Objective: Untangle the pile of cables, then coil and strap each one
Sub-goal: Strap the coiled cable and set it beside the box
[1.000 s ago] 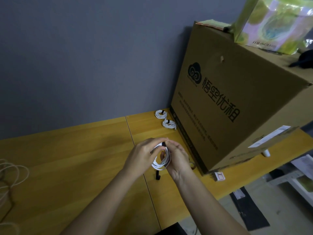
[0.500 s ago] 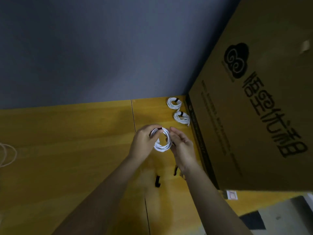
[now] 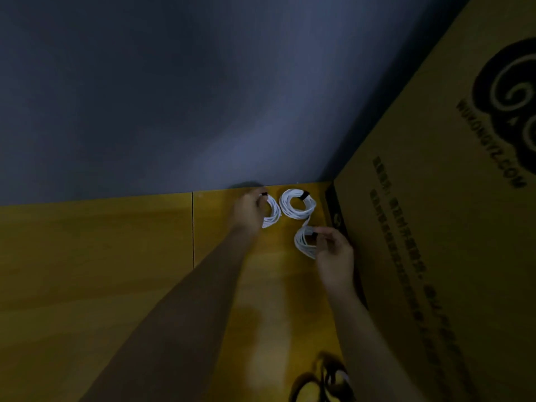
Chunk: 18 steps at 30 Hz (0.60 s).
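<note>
Three white coiled cables lie at the far end of the yellow table (image 3: 116, 256), near the grey wall. My left hand (image 3: 246, 211) holds the leftmost coil (image 3: 272, 211) by its black strap. A second strapped coil (image 3: 298, 204) rests on the table just right of it. My right hand (image 3: 333, 253) pinches the third coil (image 3: 303, 242), the nearest one, next to the cardboard box.
A large printed cardboard box (image 3: 435, 227) stands along the right side, tight against the coils. The grey wall (image 3: 174, 97) closes the back. Dark blurred straps or cords (image 3: 322, 381) lie at the bottom edge near my right forearm.
Both hands reached forward to the back of the table. The coil held between both hands is now in my left hand beside the two strapped coils; my right hand took hold of the nearest coil.
</note>
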### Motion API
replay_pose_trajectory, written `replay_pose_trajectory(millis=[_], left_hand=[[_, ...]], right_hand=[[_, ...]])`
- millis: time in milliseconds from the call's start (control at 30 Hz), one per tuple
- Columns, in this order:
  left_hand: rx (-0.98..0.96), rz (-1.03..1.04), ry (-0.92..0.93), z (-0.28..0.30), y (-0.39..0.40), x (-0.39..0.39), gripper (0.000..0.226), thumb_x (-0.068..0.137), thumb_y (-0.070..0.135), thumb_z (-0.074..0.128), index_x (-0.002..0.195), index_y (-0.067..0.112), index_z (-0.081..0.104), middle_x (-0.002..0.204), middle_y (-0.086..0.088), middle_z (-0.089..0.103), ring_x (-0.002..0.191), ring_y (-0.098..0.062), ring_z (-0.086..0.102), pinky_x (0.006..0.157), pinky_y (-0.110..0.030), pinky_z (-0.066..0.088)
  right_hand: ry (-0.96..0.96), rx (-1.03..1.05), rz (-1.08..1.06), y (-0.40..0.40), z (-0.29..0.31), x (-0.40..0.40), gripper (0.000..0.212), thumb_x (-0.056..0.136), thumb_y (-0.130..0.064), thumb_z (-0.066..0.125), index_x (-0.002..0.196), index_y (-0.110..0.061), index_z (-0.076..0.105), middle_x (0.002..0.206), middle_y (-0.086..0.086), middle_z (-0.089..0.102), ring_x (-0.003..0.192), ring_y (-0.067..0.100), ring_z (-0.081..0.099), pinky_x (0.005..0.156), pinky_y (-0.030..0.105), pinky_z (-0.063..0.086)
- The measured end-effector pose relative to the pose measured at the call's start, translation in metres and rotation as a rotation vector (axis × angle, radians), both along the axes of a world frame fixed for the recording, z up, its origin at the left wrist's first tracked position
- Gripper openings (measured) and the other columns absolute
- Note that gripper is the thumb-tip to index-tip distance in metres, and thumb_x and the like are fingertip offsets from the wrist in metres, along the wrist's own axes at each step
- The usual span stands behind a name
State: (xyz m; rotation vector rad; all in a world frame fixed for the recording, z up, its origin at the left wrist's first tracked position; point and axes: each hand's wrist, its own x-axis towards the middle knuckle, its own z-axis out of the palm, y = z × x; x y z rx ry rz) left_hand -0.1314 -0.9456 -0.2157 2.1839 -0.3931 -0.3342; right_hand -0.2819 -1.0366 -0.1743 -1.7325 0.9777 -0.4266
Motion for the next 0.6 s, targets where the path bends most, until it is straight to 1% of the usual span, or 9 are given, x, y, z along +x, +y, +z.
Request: replay_pose_trajectory(millis=[100, 167, 200, 267, 333, 400, 500, 567, 600], left_hand=[[0.213, -0.078, -0.102, -0.004, -0.003, -0.003, 0.038, 0.101, 0.031, 0.043, 0.136, 0.019, 0.05, 0.146, -0.009, 0.039, 0.134, -0.03, 0.031, 0.107, -0.034, 0.022], [0.213, -0.046, -0.076, 0.0, 0.003, -0.015, 0.051, 0.097, 0.043, 0.047, 0.144, 0.025, 0.038, 0.153, -0.005, 0.024, 0.139, -0.03, 0.018, 0.111, -0.043, 0.015], [0.197, -0.01, -0.043, 0.002, 0.008, -0.021, 0.058, 0.094, 0.047, 0.05, 0.145, 0.024, 0.034, 0.153, -0.006, 0.022, 0.139, -0.031, 0.018, 0.111, -0.045, 0.015], [0.168, 0.071, 0.035, 0.003, 0.013, -0.033, 0.067, 0.089, 0.049, 0.059, 0.142, 0.018, 0.035, 0.149, -0.011, 0.027, 0.136, -0.034, 0.024, 0.108, -0.044, 0.023], [0.083, 0.163, 0.119, 0.004, 0.011, -0.041, 0.068, 0.085, 0.04, 0.069, 0.137, 0.009, 0.038, 0.144, -0.015, 0.031, 0.129, -0.035, 0.034, 0.1, -0.039, 0.034], [-0.005, 0.221, 0.206, 0.006, 0.005, -0.043, 0.065, 0.081, 0.027, 0.075, 0.132, 0.003, 0.041, 0.141, -0.018, 0.033, 0.124, -0.033, 0.039, 0.093, -0.032, 0.036], [-0.051, 0.144, 0.227, 0.014, 0.006, -0.039, 0.059, 0.08, 0.014, 0.076, 0.13, 0.0, 0.047, 0.137, -0.02, 0.043, 0.125, -0.031, 0.041, 0.093, -0.026, 0.032], [-0.1, 0.029, 0.196, 0.024, 0.021, -0.042, 0.059, 0.081, 0.005, 0.072, 0.134, 0.0, 0.047, 0.136, -0.021, 0.046, 0.126, -0.033, 0.045, 0.104, -0.032, 0.035], [-0.089, -0.017, 0.177, 0.029, 0.033, -0.047, 0.059, 0.083, 0.004, 0.069, 0.137, 0.001, 0.044, 0.14, -0.021, 0.043, 0.128, -0.033, 0.044, 0.106, -0.037, 0.035]], right_hand=[[0.026, -0.014, -0.007, -0.003, -0.004, 0.009, 0.022, 0.095, 0.002, 0.044, 0.09, -0.012, 0.061, 0.101, 0.007, 0.059, 0.08, 0.006, 0.053, 0.06, 0.001, 0.038], [0.032, -0.015, -0.01, -0.001, -0.004, 0.009, 0.022, 0.095, 0.001, 0.045, 0.09, -0.013, 0.061, 0.105, 0.01, 0.06, 0.082, 0.009, 0.054, 0.063, 0.002, 0.039], [0.043, -0.021, 0.0, 0.001, -0.004, 0.007, 0.022, 0.095, 0.001, 0.045, 0.091, -0.013, 0.062, 0.109, 0.011, 0.059, 0.087, 0.013, 0.055, 0.068, 0.006, 0.04], [0.066, -0.047, 0.017, 0.005, -0.004, 0.001, 0.022, 0.095, 0.002, 0.045, 0.094, -0.01, 0.064, 0.115, 0.015, 0.057, 0.098, 0.021, 0.057, 0.081, 0.019, 0.043], [0.068, -0.101, 0.044, 0.01, -0.003, -0.006, 0.022, 0.094, 0.004, 0.047, 0.099, -0.005, 0.066, 0.121, 0.015, 0.053, 0.107, 0.025, 0.055, 0.087, 0.024, 0.043], [0.059, -0.161, 0.062, 0.012, 0.0, -0.013, 0.023, 0.092, 0.007, 0.049, 0.102, -0.003, 0.067, 0.124, 0.014, 0.049, 0.112, 0.026, 0.053, 0.09, 0.025, 0.043], [0.063, -0.187, 0.061, 0.013, 0.004, -0.022, 0.023, 0.092, 0.008, 0.049, 0.102, -0.004, 0.066, 0.125, 0.015, 0.047, 0.114, 0.031, 0.053, 0.095, 0.031, 0.044], [0.093, -0.182, 0.099, 0.017, 0.008, -0.027, 0.022, 0.094, 0.006, 0.047, 0.104, -0.002, 0.065, 0.127, 0.017, 0.045, 0.116, 0.037, 0.05, 0.098, 0.041, 0.044], [0.116, -0.182, 0.132, 0.022, 0.011, -0.028, 0.021, 0.095, 0.005, 0.046, 0.105, 0.0, 0.064, 0.129, 0.018, 0.044, 0.119, 0.038, 0.047, 0.1, 0.043, 0.042]])
